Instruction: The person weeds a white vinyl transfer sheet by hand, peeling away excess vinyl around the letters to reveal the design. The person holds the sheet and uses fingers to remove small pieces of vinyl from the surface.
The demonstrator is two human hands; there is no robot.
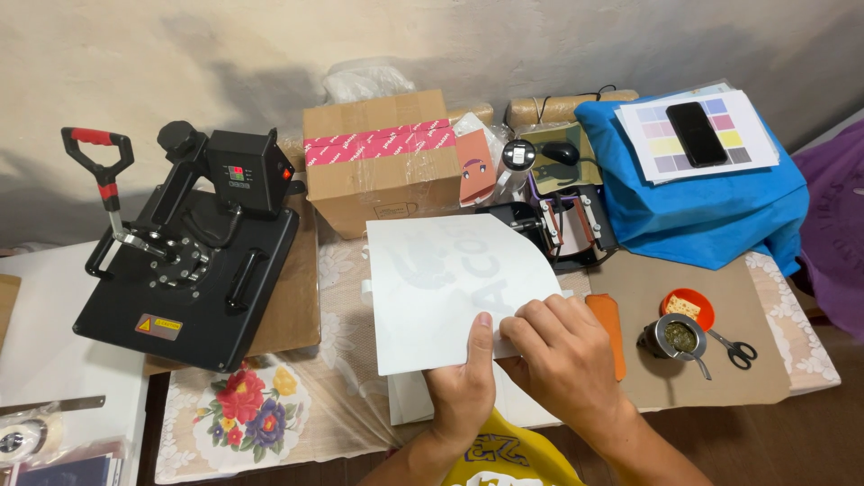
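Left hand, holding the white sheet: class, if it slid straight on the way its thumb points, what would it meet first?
The left hand points up the white sheet toward the taped cardboard box. Probably the box comes first, though depth is hard to judge.

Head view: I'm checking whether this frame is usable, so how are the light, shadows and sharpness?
Head view: soft, even light; the heat press throws a dim shadow on the wall; the white sheet in the left hand and right hand is sharp, without glare; edges bow slightly from the wide lens.
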